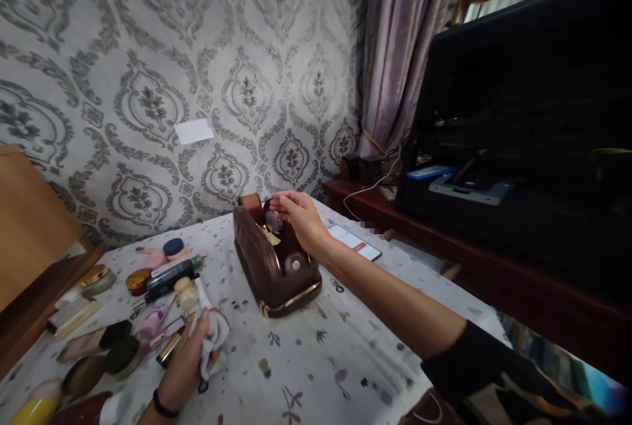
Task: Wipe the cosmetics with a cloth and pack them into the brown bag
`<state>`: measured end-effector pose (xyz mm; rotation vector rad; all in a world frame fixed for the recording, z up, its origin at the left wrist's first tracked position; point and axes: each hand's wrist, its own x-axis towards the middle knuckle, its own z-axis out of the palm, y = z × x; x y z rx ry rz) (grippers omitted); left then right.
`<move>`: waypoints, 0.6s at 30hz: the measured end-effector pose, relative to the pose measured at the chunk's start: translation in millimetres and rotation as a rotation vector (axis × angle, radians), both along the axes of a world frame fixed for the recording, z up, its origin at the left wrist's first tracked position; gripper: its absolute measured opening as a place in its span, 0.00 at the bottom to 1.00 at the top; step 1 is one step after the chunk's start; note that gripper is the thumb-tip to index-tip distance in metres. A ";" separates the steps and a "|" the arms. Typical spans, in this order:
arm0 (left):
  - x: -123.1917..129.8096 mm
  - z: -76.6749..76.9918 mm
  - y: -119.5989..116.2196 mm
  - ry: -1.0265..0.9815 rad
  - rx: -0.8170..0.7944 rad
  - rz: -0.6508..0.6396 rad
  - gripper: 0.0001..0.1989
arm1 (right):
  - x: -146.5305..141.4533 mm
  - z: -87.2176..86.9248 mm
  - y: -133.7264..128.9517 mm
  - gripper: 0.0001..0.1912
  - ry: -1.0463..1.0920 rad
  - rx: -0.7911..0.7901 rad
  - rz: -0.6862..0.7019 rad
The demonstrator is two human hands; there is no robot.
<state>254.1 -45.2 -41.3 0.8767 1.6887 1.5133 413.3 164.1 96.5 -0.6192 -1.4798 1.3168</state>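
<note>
On the cloth-covered table stands a dark brown leather toiletry bag (253, 260), unzipped, with a brown handle strap (250, 204). My right hand (299, 214) is over its opening, fingers stretched out and nothing visibly held. Just below the fingertips, a roundish item (273, 221) shows inside the bag; the rest of the contents are mostly hidden. My left hand (185, 362) rests at the front left, its fingers closed around a crumpled white cloth (215, 336). Beside it lie a gold-and-black tube (170, 350) and a pink-capped tube (157, 316).
Several cosmetics spread left: a dark green bottle (170, 275), a blue-lidded jar (174, 249), a dark round jar (122, 356), a yellow-capped item (34, 408). A phone (354, 242) lies behind the bag. A large black screen (513, 116) stands right.
</note>
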 end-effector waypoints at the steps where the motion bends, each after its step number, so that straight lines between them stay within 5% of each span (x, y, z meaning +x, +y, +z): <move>1: 0.0 0.7 0.6 0.018 0.011 -0.014 0.30 | 2.1 -5.2 -9.2 0.11 0.032 0.009 0.018; 5: -2.2 -0.5 3.3 0.014 0.029 -0.045 0.33 | 5.1 -34.4 -52.4 0.15 0.035 0.209 0.118; 12: -9.4 4.0 5.6 -0.004 0.102 0.083 0.35 | -6.2 -79.3 -110.9 0.10 -0.194 0.649 0.308; 18: -25.4 -2.7 6.5 -0.070 0.170 0.179 0.34 | -53.4 -109.3 -124.8 0.15 -0.252 0.338 0.445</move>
